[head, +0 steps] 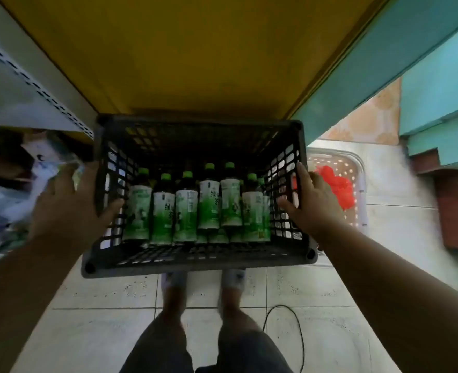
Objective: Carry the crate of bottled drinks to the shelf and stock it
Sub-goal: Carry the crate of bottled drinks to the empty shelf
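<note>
We hold the crate (198,254) with our left hand (69,208) and right hand (311,203) gripping its sides. The bottles (186,211) are inside; the yellow shelf (182,49) waits.

Both hands (69,208) (309,203) gripping crate (198,261) sides.

We stand on a pale tiled floor (109,319), our two feet in light shoes (233,277) planted at the picture's centre. At five o'clock a thin black cable (299,335) loops across the tiles. At three o'clock a pale perforated basket (357,184) sits on the floor, holding something red (335,184). At twelve o'clock lies a broad yellow shelf board (182,55); whether the far edge of the black crate (195,258) rests on it, we cannot tell.
</note>
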Tool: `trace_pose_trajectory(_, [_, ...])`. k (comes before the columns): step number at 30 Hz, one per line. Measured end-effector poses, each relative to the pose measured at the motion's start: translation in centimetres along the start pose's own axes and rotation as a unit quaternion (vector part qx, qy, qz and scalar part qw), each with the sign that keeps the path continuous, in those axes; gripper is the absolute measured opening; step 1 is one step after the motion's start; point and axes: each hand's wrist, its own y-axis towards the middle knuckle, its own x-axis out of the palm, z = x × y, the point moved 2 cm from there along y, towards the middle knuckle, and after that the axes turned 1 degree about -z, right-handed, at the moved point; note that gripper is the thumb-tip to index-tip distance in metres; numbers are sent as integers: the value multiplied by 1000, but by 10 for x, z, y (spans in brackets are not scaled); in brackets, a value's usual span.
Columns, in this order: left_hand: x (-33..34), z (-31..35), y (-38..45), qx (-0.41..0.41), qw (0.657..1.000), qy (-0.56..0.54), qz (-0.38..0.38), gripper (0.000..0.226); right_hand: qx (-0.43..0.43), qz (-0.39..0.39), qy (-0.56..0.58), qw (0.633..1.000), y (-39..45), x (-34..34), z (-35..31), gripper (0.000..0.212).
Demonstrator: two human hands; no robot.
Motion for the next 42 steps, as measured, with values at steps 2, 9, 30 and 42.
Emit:
trace_pose_trajectory(2, [24,-12,12,-54,998,-3,-42,95,20,9,8,1000,17,17,5,97])
trace_pose_trajectory(9, [70,-23,23,-47,982,-167,-71,119,18,-9,108,994,44,34,19,106])
trace_pose_trajectory(30, [48,-19,21,-109,917,-382,-49,122,35,-6,339,940,24,12,15,125])
trace_pose_trajectory(42, [-167,54,-107,-141,908,-394,-23,119,12,40,318,947,-118,-185,18,120])
